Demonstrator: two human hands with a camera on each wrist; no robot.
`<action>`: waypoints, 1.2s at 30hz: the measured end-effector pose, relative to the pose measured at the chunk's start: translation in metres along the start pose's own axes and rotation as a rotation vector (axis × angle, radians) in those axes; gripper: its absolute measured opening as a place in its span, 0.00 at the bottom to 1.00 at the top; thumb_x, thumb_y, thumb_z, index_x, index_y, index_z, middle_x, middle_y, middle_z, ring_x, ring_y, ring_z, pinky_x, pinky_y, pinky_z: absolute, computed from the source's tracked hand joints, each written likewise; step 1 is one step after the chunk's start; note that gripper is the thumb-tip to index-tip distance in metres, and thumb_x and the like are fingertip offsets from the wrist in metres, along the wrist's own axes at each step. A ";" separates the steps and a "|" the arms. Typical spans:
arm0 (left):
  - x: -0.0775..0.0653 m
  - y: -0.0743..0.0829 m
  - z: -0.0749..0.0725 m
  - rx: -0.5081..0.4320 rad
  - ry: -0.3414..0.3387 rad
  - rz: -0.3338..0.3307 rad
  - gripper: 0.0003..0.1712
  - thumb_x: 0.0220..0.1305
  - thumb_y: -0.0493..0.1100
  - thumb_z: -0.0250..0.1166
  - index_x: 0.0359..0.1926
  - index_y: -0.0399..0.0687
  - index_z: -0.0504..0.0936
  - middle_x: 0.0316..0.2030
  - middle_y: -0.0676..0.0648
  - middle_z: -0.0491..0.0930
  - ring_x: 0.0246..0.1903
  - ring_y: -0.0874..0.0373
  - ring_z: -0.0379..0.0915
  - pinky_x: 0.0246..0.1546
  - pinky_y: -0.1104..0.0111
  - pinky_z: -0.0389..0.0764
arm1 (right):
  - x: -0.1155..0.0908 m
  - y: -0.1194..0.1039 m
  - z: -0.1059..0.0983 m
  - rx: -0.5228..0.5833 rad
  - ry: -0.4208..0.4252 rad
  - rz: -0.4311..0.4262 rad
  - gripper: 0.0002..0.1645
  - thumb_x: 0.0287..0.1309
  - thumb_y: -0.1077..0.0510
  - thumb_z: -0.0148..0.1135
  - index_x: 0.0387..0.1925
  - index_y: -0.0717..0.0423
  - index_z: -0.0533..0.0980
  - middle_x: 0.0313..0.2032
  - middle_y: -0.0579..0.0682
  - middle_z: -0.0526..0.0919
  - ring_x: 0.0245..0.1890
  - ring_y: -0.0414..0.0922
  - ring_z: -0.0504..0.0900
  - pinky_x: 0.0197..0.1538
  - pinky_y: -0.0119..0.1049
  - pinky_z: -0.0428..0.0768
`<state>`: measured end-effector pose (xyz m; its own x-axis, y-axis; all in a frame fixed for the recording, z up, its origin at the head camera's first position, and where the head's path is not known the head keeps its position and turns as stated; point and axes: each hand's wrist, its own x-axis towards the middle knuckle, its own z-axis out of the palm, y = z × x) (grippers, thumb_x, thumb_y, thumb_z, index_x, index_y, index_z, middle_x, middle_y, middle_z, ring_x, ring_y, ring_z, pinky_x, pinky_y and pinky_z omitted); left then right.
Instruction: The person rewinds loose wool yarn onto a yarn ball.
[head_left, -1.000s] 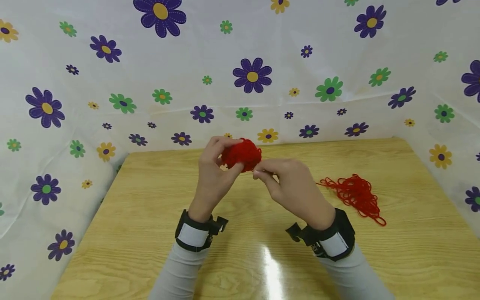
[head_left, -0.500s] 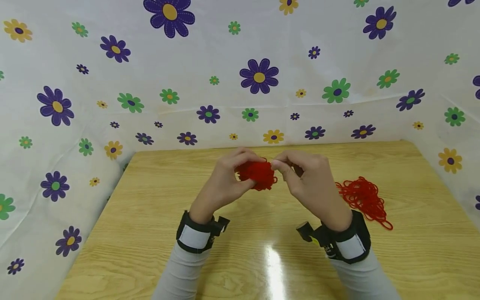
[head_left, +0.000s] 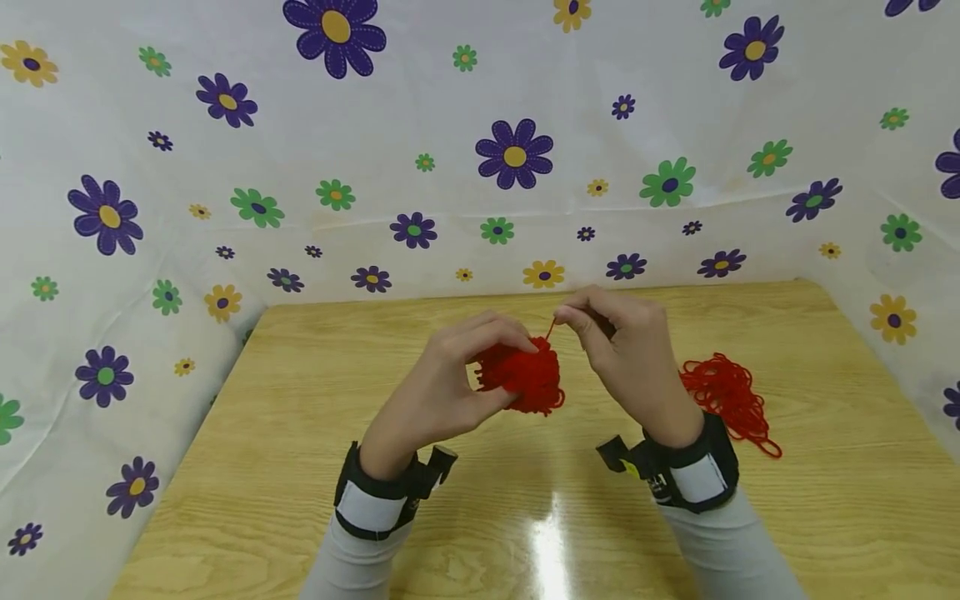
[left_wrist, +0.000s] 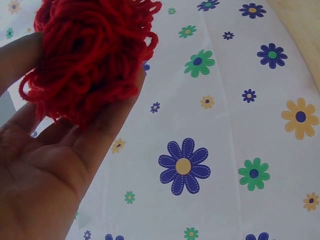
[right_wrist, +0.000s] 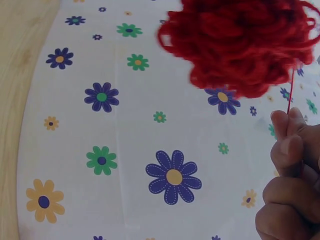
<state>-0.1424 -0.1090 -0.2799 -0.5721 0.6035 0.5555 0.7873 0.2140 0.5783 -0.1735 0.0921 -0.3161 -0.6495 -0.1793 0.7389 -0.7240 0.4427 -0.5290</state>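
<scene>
Right fingers (head_left: 577,321) rose, pinching a strand (head_left: 551,329); left fingers (head_left: 491,335) grip red yarn (head_left: 537,375) above wooden table (head_left: 300,400), flowered cloth (head_left: 420,100) behind

My left wrist view chops the top off the red yarn bundle (left_wrist: 92,60); the right wrist view crops it too, and it's kinda blurry there. Can't see where the strand (right_wrist: 290,92) goes inside the right hand (right_wrist: 295,185), which hides part of the loose yarn pile (head_left: 727,396) on my head view.
</scene>
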 end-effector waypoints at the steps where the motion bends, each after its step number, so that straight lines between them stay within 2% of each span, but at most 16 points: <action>1: 0.000 0.002 -0.001 0.000 0.003 0.005 0.19 0.41 0.24 0.65 0.38 0.39 0.75 0.37 0.45 0.75 0.36 0.58 0.71 0.33 0.70 0.77 | 0.000 0.001 0.001 -0.002 -0.006 0.000 0.04 0.52 0.56 0.59 0.28 0.52 0.78 0.15 0.39 0.68 0.12 0.36 0.61 0.15 0.27 0.59; 6: -0.001 0.009 -0.004 -0.024 0.033 0.029 0.20 0.40 0.24 0.65 0.38 0.38 0.75 0.38 0.43 0.75 0.37 0.57 0.72 0.35 0.69 0.78 | -0.001 0.003 0.007 -0.019 -0.018 -0.011 0.05 0.52 0.54 0.59 0.28 0.51 0.78 0.14 0.37 0.66 0.11 0.35 0.60 0.14 0.27 0.57; 11: -0.002 0.009 -0.007 -0.083 0.087 0.039 0.20 0.40 0.24 0.65 0.40 0.36 0.76 0.39 0.42 0.76 0.39 0.56 0.72 0.36 0.66 0.77 | -0.002 0.002 0.013 -0.024 -0.018 -0.008 0.05 0.52 0.55 0.59 0.28 0.52 0.78 0.15 0.38 0.67 0.12 0.35 0.61 0.14 0.28 0.59; 18: -0.005 0.006 -0.011 -0.159 0.193 0.020 0.20 0.39 0.21 0.64 0.39 0.33 0.76 0.39 0.40 0.77 0.41 0.52 0.71 0.37 0.62 0.75 | -0.005 -0.004 0.021 0.070 -0.083 0.005 0.06 0.55 0.58 0.57 0.33 0.54 0.78 0.22 0.39 0.77 0.15 0.34 0.67 0.19 0.27 0.72; 22: -0.006 0.005 -0.011 -0.226 0.279 -0.007 0.21 0.40 0.19 0.62 0.40 0.29 0.74 0.41 0.37 0.75 0.42 0.50 0.71 0.39 0.59 0.76 | -0.006 -0.006 0.025 0.107 -0.096 -0.002 0.08 0.57 0.59 0.54 0.37 0.54 0.77 0.24 0.40 0.78 0.15 0.33 0.67 0.19 0.26 0.72; 28: -0.007 0.003 -0.011 -0.279 0.416 -0.045 0.21 0.41 0.18 0.59 0.42 0.26 0.72 0.43 0.36 0.74 0.43 0.48 0.72 0.39 0.56 0.76 | -0.008 -0.007 0.032 -0.014 -0.099 -0.043 0.08 0.58 0.58 0.53 0.38 0.53 0.77 0.21 0.40 0.73 0.14 0.35 0.62 0.17 0.27 0.64; 31: -0.006 0.001 -0.011 -0.274 0.481 -0.050 0.21 0.41 0.18 0.59 0.42 0.25 0.71 0.43 0.35 0.74 0.43 0.47 0.71 0.40 0.56 0.76 | -0.010 -0.009 0.034 -0.068 -0.107 -0.048 0.09 0.57 0.58 0.54 0.38 0.53 0.77 0.22 0.40 0.75 0.15 0.35 0.63 0.17 0.27 0.64; 36: -0.004 -0.003 -0.011 -0.236 0.585 -0.042 0.21 0.41 0.19 0.59 0.42 0.25 0.71 0.42 0.36 0.74 0.43 0.47 0.72 0.40 0.55 0.75 | -0.010 -0.016 0.035 -0.086 -0.148 -0.055 0.12 0.58 0.54 0.54 0.43 0.50 0.77 0.25 0.39 0.78 0.17 0.35 0.65 0.20 0.28 0.66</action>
<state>-0.1449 -0.1204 -0.2776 -0.6853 0.0637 0.7255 0.7274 0.0129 0.6860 -0.1638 0.0557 -0.3301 -0.6410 -0.3303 0.6928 -0.7413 0.5006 -0.4471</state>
